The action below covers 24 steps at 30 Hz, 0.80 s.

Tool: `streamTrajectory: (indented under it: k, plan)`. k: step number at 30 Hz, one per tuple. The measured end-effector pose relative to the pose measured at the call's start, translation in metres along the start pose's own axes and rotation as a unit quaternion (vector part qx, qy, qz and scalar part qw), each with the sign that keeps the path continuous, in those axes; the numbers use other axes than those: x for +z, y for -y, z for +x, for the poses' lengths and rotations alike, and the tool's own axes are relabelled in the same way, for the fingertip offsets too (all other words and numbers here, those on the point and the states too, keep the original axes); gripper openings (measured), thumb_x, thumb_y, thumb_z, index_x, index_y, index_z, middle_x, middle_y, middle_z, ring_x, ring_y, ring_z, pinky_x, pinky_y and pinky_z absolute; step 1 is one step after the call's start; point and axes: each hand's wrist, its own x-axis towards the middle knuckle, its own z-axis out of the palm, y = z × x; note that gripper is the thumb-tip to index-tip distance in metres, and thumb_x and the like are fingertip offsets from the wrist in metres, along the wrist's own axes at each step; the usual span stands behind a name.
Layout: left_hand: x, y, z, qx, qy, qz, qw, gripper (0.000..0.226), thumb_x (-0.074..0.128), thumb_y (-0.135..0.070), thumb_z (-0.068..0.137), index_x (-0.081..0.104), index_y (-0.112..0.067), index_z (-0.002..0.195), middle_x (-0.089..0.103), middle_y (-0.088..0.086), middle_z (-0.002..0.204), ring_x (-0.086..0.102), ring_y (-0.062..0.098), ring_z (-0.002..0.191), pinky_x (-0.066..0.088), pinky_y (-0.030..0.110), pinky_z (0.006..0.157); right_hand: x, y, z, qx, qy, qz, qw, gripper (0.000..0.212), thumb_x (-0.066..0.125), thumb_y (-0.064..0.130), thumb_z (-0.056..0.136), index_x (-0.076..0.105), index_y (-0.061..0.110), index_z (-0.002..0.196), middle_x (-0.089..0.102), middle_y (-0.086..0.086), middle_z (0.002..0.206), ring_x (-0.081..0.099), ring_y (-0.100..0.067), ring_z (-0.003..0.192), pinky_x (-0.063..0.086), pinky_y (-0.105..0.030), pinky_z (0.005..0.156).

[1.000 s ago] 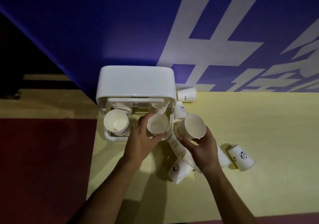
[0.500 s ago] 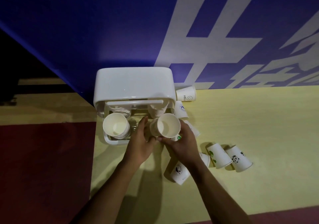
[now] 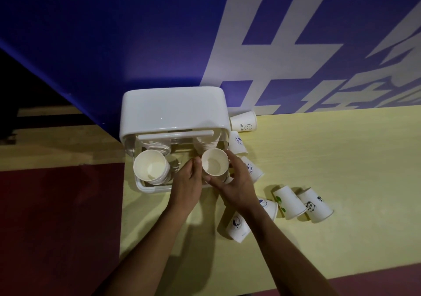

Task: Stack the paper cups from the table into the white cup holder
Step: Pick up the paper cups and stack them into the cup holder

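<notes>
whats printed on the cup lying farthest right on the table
A small black-and-white panda on the white paper cup; the head view shows it best.

Dim overall; light from about 4 o'clock throws soft shadows toward 10 o'clock across the bench point(image 3: 319, 159). The 9 o'clock side goes black; wide-angle edges bend.

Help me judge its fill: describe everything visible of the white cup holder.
The white cup holder looks like glossy plastic: rounded solid top, front bar, open tray below. It stands at the yellow table's left end. A cup stack sits inside left; the left hand and right hand hold a cup at its right.
</notes>
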Motion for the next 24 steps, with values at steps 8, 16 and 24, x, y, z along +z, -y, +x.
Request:
streamTrajectory:
  k: [8, 16, 24]
  plan:
    - [-0.003, 0.012, 0.003, 0.023, -0.009, 0.039, 0.999, 0.031, 0.051, -0.025, 0.105, 0.068, -0.026, 0.131, 0.075, -0.012, 0.103, 0.069, -0.002, 0.091, 0.056, 0.028, 0.086, -0.001, 0.000, 0.007, -0.023, 0.039, -0.087, 0.995, 0.074, 0.087, 0.044, 0.076, 0.056, 0.022, 0.140, 0.062, 0.018, 0.127, 0.046, 0.005, 0.110, 0.041, -0.034, 0.098]
    - [0.000, 0.022, 0.003, 0.027, -0.043, 0.047, 0.998, 0.032, 0.060, -0.017, 0.100, 0.070, -0.027, 0.130, 0.075, -0.010, 0.109, 0.069, -0.001, 0.094, 0.057, 0.029, 0.087, 0.003, -0.014, 0.015, -0.029, 0.078, -0.131, 0.988, 0.083, 0.079, 0.061, 0.073, 0.051, 0.032, 0.146, 0.062, 0.010, 0.137, 0.051, -0.016, 0.115, 0.045, -0.042, 0.098]
    - [0.010, -0.008, -0.043, 0.160, -0.111, 0.139, 0.971, 0.032, 0.064, -0.023, 0.099, 0.063, -0.017, 0.130, 0.060, 0.001, 0.127, 0.054, 0.006, 0.104, 0.049, 0.029, 0.088, -0.049, -0.023, -0.029, 0.007, -0.011, -0.062, 0.998, 0.059, 0.076, 0.043, 0.088, 0.057, 0.027, 0.142, 0.059, 0.008, 0.140, 0.048, -0.008, 0.124, 0.044, -0.032, 0.102]
